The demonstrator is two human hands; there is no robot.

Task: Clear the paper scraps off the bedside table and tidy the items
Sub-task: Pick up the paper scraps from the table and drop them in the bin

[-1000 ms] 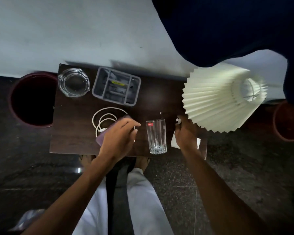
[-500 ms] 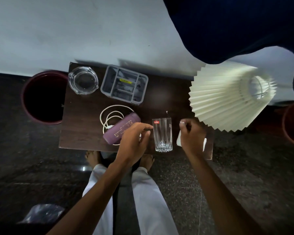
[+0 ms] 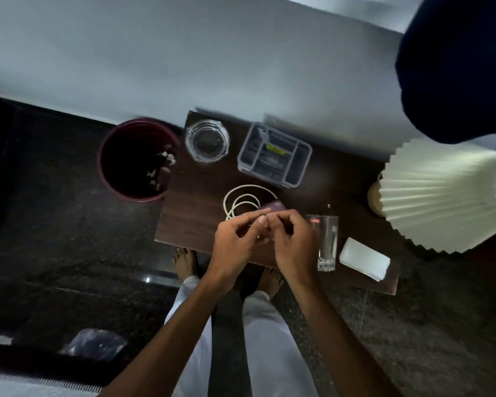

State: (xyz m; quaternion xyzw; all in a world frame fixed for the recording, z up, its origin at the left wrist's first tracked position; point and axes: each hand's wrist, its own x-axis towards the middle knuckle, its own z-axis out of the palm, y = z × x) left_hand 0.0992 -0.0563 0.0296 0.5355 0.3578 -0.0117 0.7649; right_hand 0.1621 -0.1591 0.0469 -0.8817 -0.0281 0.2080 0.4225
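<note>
My left hand and my right hand meet fingertip to fingertip above the front edge of the dark bedside table. Both pinch at the same spot, where a small paper scrap is almost hidden between the fingers. One tiny scrap lies on the table behind the drinking glass. A folded white paper lies at the front right. The purple case on the white cable coil is partly covered by my hands. The maroon bin left of the table holds white scraps.
A glass ashtray and a grey divided organiser stand along the back edge by the white wall. A pleated lampshade overhangs the right end. A dark blue cloth hangs at top right. My feet stand under the front edge.
My right hand left the folded paper and moved left, past the glass, with a scrap. My left hand let go of the purple case and rose to meet it. The view shifted left.
</note>
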